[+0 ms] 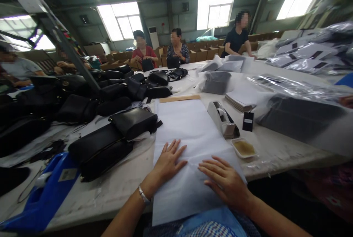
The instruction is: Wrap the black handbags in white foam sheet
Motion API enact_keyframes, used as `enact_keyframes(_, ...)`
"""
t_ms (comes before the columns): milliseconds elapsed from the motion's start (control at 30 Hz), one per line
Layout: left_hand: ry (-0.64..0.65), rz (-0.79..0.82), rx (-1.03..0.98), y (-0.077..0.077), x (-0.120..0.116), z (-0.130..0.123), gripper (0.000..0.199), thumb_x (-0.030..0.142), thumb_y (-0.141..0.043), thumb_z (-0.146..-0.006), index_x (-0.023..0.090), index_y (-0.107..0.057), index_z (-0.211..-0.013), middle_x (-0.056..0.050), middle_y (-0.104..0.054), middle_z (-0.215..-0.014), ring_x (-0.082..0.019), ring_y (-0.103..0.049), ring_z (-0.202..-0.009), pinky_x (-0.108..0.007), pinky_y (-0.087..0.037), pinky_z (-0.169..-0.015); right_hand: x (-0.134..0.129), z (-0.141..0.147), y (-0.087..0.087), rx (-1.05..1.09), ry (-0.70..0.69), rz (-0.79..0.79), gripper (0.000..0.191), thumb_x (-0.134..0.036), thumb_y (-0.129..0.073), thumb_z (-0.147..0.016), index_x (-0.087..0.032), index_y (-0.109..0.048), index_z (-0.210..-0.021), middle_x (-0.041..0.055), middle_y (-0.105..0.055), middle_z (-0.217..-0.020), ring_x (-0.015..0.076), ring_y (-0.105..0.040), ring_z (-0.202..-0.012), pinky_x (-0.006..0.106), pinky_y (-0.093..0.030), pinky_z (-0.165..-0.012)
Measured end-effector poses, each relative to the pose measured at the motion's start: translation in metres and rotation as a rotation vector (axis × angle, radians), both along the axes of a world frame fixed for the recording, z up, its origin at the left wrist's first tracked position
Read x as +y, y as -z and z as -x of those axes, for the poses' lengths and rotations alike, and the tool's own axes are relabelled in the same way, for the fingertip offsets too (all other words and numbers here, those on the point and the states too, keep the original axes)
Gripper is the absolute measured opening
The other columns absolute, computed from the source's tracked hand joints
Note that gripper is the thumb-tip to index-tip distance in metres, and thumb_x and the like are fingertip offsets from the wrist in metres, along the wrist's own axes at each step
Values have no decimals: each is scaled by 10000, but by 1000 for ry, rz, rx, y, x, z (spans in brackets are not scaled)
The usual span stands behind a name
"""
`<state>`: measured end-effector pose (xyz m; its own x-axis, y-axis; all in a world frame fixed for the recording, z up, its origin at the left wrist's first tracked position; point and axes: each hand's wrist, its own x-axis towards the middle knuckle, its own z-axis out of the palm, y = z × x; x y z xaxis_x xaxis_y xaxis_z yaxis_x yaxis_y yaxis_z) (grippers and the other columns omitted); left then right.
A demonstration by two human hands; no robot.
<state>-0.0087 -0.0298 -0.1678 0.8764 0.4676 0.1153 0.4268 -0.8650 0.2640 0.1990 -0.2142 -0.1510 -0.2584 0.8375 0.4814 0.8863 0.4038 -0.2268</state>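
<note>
Both of my hands lie flat on a white paper sheet [179,123] that hangs a little over the table's near edge. My left hand [169,159] rests on its left half, fingers spread, with a silver bracelet on the wrist. Opposite it, my right hand [224,178] presses on the right half with its fingers stretched out. A brown strip [179,98] shows along the sheet's far edge. Just left of the paper are black bags [138,121], close to my left hand. A white dish [244,148] with a yellowish-brown filling sits beyond my right hand.
A tape dispenser [224,121] and a black tag [248,121] stand right of the paper, near stacked cards [239,101]. A blue tape dispenser [52,189] is at the left. Plastic-wrapped grey bags [300,115] lie right. Several people work around the table [110,196].
</note>
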Motion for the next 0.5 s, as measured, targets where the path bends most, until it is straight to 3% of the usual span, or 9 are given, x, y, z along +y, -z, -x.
enact_keyframes(67,25,1,-26,-3,-4,4,627,547,-465,-932,300,-326,-1491,-111,-242,-1601,-302,-186,-1480,-592,-186,-1173,14,-3,13,-106,23,-8,538,-408,-572,-921,-233,-474,-1421,114,-530,-1424,288,-462,-1333,524,-309,-1139)
enact_keyframes(133,66,27,-16,-8,-8,9,664,581,-489,-907,310,-326,-1491,-102,-231,-1605,-314,-181,-1479,-603,-167,-1175,23,-5,32,-188,26,-6,656,-487,-583,-894,-243,-398,-1473,109,-433,-1503,306,-378,-1393,528,-275,-1151)
enact_keyframes(233,109,102,6,-14,-11,20,669,610,-479,-900,313,-344,-1484,-95,-263,-1594,-312,-213,-1471,-589,-163,-1183,28,-8,55,-276,9,-20,676,-492,-564,-898,-264,-349,-1497,75,-405,-1524,287,-371,-1400,489,-260,-1154)
enact_keyframes(300,88,161,-35,-17,-6,30,608,563,-459,-932,308,-363,-1475,-79,-326,-1571,-269,-289,-1450,-522,-225,-1190,28,-11,61,-312,12,-47,666,-491,-558,-897,-278,-356,-1495,56,-411,-1521,281,-391,-1387,470,-263,-1144)
enact_keyframes(400,-162,114,-284,-28,16,51,464,433,-429,-979,290,-447,-1420,-56,-419,-1525,-194,-418,-1384,-392,-360,-1149,30,-13,63,-350,8,-130,669,-513,-551,-880,-271,-388,-1481,52,-444,-1498,277,-437,-1353,447,-264,-1131)
enact_keyframes(500,-608,-184,-598,-49,61,79,405,349,-455,-970,273,-509,-1364,-55,-399,-1531,-216,-359,-1418,-421,-314,-1177,33,-13,61,-363,0,-216,673,-541,-543,-860,-267,-422,-1463,50,-490,-1461,272,-468,-1325,434,-254,-1129)
